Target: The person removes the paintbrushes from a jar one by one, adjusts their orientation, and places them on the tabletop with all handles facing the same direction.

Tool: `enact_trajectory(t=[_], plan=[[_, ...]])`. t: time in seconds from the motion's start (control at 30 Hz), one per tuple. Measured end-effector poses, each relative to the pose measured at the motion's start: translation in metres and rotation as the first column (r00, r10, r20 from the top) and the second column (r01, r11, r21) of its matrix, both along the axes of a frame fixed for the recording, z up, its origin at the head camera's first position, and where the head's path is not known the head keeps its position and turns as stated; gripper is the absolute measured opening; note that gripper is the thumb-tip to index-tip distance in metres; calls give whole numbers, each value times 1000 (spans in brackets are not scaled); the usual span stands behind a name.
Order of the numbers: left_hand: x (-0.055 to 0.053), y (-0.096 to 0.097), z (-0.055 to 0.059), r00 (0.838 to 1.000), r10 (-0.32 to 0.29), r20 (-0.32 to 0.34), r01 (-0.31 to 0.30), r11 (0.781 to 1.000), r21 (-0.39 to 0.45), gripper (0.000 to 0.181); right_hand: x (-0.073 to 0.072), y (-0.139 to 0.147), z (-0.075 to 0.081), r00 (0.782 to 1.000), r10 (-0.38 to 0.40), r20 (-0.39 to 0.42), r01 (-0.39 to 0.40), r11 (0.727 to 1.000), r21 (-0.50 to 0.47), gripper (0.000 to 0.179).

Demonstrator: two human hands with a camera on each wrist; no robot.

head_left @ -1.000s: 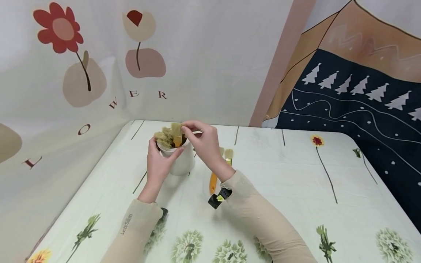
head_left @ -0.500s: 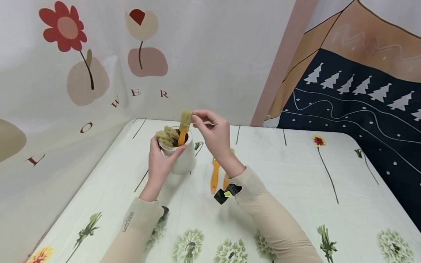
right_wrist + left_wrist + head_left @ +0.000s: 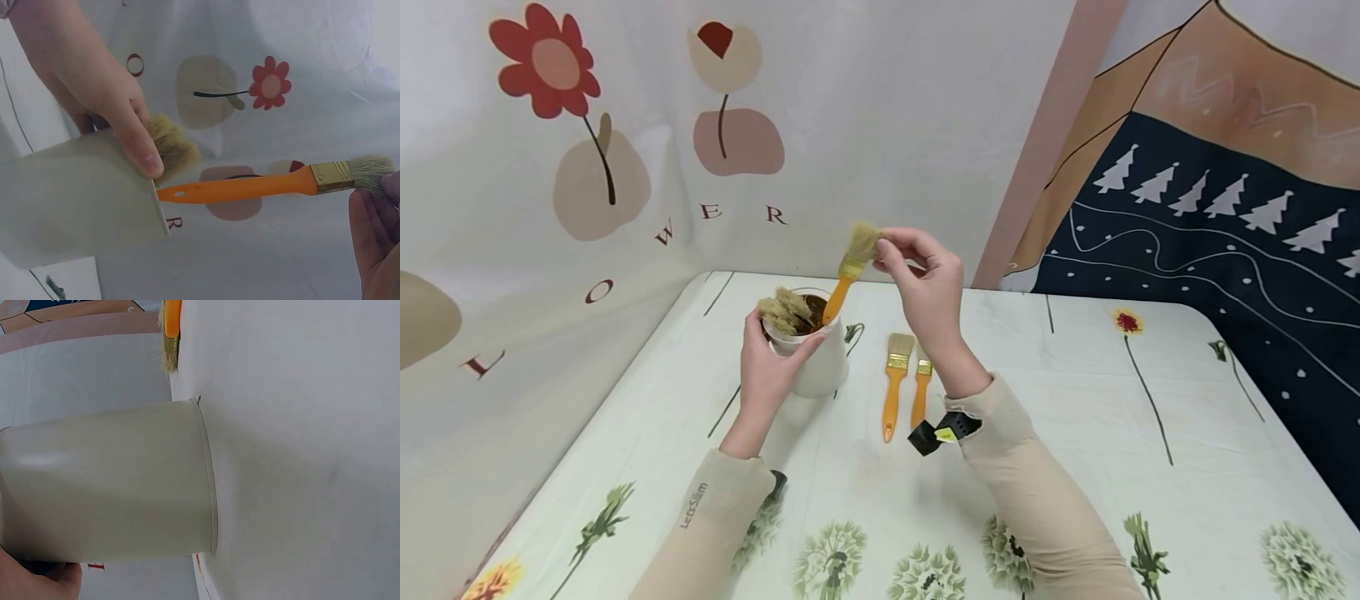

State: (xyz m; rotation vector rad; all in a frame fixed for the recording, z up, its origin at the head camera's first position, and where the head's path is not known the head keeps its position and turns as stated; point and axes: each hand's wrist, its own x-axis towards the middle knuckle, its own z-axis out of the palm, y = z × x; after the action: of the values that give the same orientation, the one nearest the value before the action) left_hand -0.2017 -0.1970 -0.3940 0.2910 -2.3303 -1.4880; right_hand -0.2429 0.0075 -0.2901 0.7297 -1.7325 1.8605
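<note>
A white tapered pot [image 3: 814, 367] stands on the table, and my left hand [image 3: 767, 367] grips it around the rim, thumb on the near side. Bristle heads of other brushes [image 3: 785, 312] stick out of its mouth on the left. My right hand [image 3: 928, 283] pinches a paintbrush [image 3: 250, 187] by its bristles. That brush has an orange handle and a brass-coloured ferrule; its handle slants down, with the tip at the pot's rim. In the left wrist view the pot's side [image 3: 112, 481] fills much of the picture.
Two paintbrushes, a wider one [image 3: 893, 387] and a narrower one [image 3: 922, 387], lie side by side right of the pot, bristles away from me. The flower-printed tablecloth [image 3: 1037, 433] covers the table. A printed curtain [image 3: 887, 125] hangs behind.
My right hand has moved up and to the right, drawing the paintbrush most of the way out of the pot. My left hand stays on the pot. The two lying brushes are now uncovered.
</note>
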Motion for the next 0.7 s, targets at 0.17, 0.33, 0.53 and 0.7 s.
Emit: enact_trajectory(t=[0.17,0.33,0.53,0.7], plan=[[1,0,1,1000,1,3,-1,1000,-4,104,0,12,1,1000,-4,-3,4,1000,-27,17],[2,0,1,1000,-5,-4,5,1000,4,102,-1,25,-1,1000,-17,2,17,1000,-24,16],[1,0,-1,1000,1,-8,-1,1000,-4,103,-3,41,-10,998,-40,58,40,999,-1,16],[1,0,0,1000,2,-3,-2,1000,-7,104,-5,52,-20,993,-52,105,51,999,5,16]])
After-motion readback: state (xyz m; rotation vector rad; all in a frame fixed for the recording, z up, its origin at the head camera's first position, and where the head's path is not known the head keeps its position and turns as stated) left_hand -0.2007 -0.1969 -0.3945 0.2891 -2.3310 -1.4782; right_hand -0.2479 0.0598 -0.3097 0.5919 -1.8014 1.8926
